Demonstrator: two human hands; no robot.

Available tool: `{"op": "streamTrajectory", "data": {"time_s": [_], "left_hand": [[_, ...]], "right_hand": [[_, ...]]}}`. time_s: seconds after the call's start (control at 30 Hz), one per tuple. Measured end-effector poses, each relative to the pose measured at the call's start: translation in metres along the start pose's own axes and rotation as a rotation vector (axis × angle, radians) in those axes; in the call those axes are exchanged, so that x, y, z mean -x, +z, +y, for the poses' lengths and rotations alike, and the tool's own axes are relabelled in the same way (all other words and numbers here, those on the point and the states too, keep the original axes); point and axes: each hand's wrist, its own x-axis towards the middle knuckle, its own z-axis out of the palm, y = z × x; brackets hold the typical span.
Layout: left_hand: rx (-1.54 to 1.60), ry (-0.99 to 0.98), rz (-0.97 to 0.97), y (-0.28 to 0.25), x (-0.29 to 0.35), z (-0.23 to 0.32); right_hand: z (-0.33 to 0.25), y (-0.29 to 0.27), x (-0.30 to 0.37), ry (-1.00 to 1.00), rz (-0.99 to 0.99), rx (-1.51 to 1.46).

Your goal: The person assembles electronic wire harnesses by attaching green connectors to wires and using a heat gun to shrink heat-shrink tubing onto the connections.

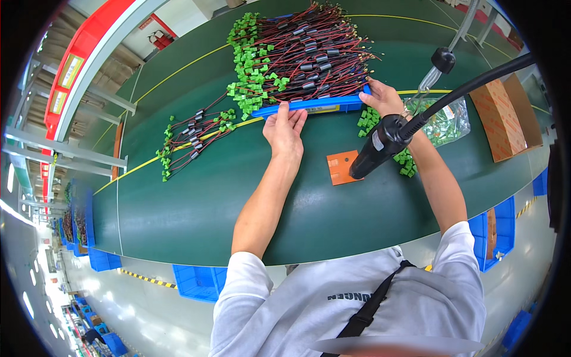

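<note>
A blue tray (352,103) lies across the far middle of the green table, heaped with wire harnesses (309,53) that have green connectors, dark red and black wires and black sleeves. My left hand (284,132) is closed on the tray's near rim, left of its middle, thumb on top. At the near right corner, my right hand (385,100) grips the same tray, its thumb and fingers around the corner. Part of the right wrist and forearm passes behind a hanging black power tool (383,143).
Several loose harnesses (196,137) lie left of the tray. An orange plate (340,168) sits under the tool's tip, and green connectors (407,163) lie beside it. A clear bag (447,122) of green parts and a cardboard box (499,116) stand at right. The tool's thick cable (470,86) crosses there.
</note>
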Motion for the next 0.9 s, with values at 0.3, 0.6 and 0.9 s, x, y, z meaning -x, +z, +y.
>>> {"op": "streamTrajectory", "data": {"time_s": [0.3,0.6,0.9], "left_hand": [[-1.147,0.117,-0.477,-0.002,0.037,0.052],[-1.693,0.938,-0.532,0.072,-0.080,0.101],[-1.731,1.096,-0.934,0.118,-0.118,0.130]], "right_hand": [[-0.027,0.002,0.027,0.007,0.107,0.174],[-0.030,-0.012,0.094,-0.137,0.269,0.161],[-0.028,-0.016,0.103,-0.005,0.214,0.030]]}}
